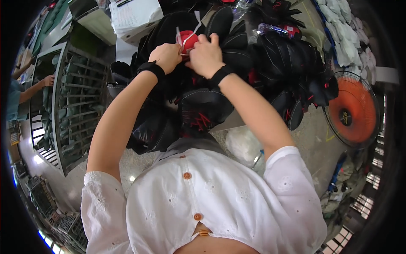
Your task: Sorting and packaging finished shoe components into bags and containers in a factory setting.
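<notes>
Both of my hands are together at the far middle, over a pile of black stitched pieces that look like shoe uppers (203,106). Between them sits a small red piece (188,39) with a narrow white strip (194,28) standing up from it. My left hand (165,57) has its fingers closed at the left edge of the red piece. From the right, my right hand (206,56) pinches at the same piece, thumb and fingers bent. The fingertips partly cover it. A black band circles each wrist.
White papers with a pen (136,16) lie on a box at the far left. A metal rack (78,106) filled with dark green items stands left, where another person's hand (48,80) touches it. An orange fan (353,111) stands right, and white bundles (347,31) are piled behind it.
</notes>
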